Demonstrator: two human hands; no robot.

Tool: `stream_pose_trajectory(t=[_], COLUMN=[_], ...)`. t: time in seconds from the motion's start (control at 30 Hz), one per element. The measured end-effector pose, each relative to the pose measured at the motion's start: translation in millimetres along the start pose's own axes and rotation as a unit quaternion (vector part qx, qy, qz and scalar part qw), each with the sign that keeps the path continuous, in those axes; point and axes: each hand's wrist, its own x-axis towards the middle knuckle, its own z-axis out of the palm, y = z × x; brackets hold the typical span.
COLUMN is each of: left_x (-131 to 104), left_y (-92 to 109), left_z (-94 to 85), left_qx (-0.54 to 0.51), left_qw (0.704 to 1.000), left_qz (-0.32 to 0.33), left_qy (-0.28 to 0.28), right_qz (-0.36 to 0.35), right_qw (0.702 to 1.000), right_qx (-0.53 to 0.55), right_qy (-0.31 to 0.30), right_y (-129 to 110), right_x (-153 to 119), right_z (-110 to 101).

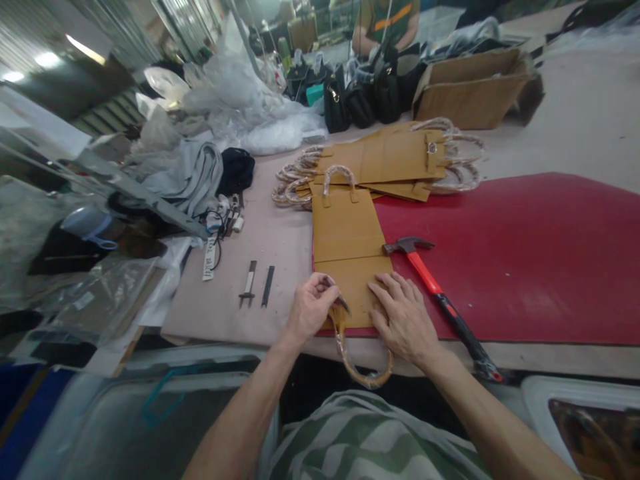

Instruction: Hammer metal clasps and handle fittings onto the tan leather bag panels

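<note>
A tan leather bag panel [345, 223] lies flat in front of me, with a plastic-wrapped handle at its far end and another wrapped handle [367, 381] hanging over the table's near edge. My left hand [313, 303] is closed in a pinch on a small dark pointed tool [343, 303], whose exact kind I cannot make out. The tool's tip is by the base of the near handle. My right hand [403, 313] rests on the panel's right edge, fingers spread. A claw hammer [435, 290] with a red and black handle lies just right of the panel.
More tan bag panels [380, 160] with wrapped handles are piled behind. Two narrow metal tools [267, 287] lie to the left. A red sheet [530, 260] covers the right side. Black bags [360, 100], a cardboard box [470, 87] and a person [387, 27] are at the back.
</note>
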Motion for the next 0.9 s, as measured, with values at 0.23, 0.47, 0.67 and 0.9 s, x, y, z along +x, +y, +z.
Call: stream_pose_trajectory(t=[0.23,0.47,0.67,0.9], left_x=[-8.0,-9.8,-10.0,-7.3], left_y=[-13.7,-20.7,-31.2,-41.8], left_z=[27.8,27.1,27.4,25.9], left_qx=[0.048,0.05,0.21,0.251], left_qw=[0.994,0.991,0.94,0.911], left_qz=[0.092,0.122,0.267,0.325], left_qy=[-0.024,-0.015,-0.021,-0.04], right_qz=[0.005,0.005,0.0,-0.027], right_qw=[1.0,1.0,1.0,0.996], right_qx=[0.011,0.019,0.023,0.079], right_qy=[-0.003,0.004,0.015,0.042], right_y=[-0.8,-0.6,0.6,9.3], right_x=[-1.0,-0.6,-1.2,-2.8], right_z=[-0.3,-1.1,1.4,1.2])
